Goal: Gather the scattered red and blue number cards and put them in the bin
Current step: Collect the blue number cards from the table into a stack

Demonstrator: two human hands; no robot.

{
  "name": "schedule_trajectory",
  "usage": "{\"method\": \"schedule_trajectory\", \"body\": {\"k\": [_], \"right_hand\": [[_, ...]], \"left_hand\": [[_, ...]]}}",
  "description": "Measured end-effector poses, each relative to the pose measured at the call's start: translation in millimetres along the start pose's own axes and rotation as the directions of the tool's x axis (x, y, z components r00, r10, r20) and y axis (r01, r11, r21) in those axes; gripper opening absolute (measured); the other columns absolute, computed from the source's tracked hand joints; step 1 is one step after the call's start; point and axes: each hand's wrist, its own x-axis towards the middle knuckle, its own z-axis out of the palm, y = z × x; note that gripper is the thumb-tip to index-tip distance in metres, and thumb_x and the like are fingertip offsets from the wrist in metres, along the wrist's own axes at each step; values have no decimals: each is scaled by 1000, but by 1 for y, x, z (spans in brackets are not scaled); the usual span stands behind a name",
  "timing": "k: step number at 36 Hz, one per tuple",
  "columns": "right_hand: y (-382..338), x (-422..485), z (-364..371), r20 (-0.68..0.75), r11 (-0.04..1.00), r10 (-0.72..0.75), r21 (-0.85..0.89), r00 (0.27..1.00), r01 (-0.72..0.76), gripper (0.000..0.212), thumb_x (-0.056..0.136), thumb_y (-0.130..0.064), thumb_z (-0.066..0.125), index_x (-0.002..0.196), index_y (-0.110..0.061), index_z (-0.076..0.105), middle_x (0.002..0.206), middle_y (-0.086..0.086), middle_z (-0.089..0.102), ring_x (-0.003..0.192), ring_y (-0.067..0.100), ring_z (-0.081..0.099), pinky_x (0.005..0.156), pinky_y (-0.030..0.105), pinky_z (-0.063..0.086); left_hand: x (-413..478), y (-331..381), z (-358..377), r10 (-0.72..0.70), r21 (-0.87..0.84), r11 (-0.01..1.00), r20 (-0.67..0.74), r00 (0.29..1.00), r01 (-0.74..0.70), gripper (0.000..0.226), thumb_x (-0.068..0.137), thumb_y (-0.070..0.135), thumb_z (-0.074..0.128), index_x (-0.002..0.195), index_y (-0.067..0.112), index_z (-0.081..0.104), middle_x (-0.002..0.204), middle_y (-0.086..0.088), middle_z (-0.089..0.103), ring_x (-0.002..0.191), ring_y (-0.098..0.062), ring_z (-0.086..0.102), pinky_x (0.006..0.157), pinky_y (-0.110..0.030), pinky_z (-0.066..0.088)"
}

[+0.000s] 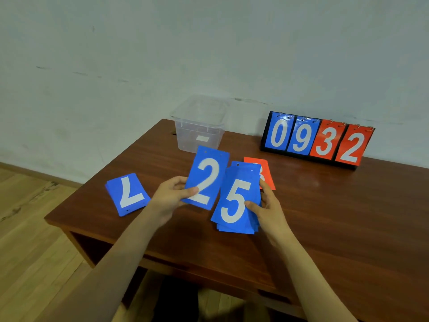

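Head view, card gathering under way. The left hand (173, 194) pinches a single blue "2" card (206, 177) at its lower left edge, thumb on the face. The right hand (267, 205) grips a stack of blue cards topped by a "5" (235, 201) along its right edge. The hands are apart, and each is clamped on its own load. The two loads sit side by side; whether their edges touch cannot be told.

Both held loads have their long axes running near to far, leaning slightly right. The clear plastic bin (185, 135) stands at the far side of the wooden table (325, 205), directly beyond the "2" card, so the left hand is judged the nearer to it.

A pile of blue cards topped by a "7" (127, 194) lies to the near left, beside the left wrist. A red card (267, 173), partly hidden, appears to lie flat just beyond the right hand's fingers. A ring-bound flip scoreboard (318, 140) stands to the far right, well apart from the bin.
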Motion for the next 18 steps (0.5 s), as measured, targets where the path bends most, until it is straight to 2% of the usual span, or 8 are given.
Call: {"method": "schedule_trajectory", "body": {"k": [4,7,9,11,15,18], "right_hand": [[-1,-1,9,31,998,-27,49,999,25,51,90,-8,61,131,-35,44,122,-2,59,103,17,65,71,34,60],[-6,-1,18,53,995,-34,94,998,28,46,91,-8,59,122,-39,46,119,-1,61,101,17,66,68,31,60],[-7,-1,23,60,993,-27,115,998,20,44,92,-8,57,122,-39,46,121,-1,61,103,17,66,71,33,60],[-8,1,28,64,994,-20,107,998,13,44,93,-9,55,129,-34,46,126,0,59,106,18,65,75,36,60],[-8,4,39,81,996,-1,90,997,-6,48,95,-15,54,138,-29,41,128,-4,58,101,14,67,70,33,60],[-10,4,49,100,999,-34,-33,994,38,58,87,-15,65,138,-28,39,128,-7,57,100,9,65,69,28,59]], "left_hand": [[-9,-15,19,138,138,981,8,990,-137,18,83,11,70,99,7,61,95,-7,70,83,-18,69,71,-28,56],[-9,-23,27,175,225,959,12,984,-173,16,85,17,69,97,12,60,101,-5,68,90,-15,67,71,-26,56],[-7,-25,29,168,212,964,-15,986,-161,21,85,20,69,101,15,57,108,-4,65,96,-15,66,72,-27,56],[-8,-23,30,137,154,979,-38,990,-130,29,83,17,70,106,17,53,112,-2,61,97,-15,65,70,-27,57],[-11,-21,25,153,120,982,-67,986,-144,41,82,12,71,116,17,48,116,-1,59,97,-16,65,70,-28,58],[-12,-24,18,197,171,969,-97,976,-178,45,82,14,71,119,17,47,117,-1,58,99,-16,64,73,-31,59]]}}
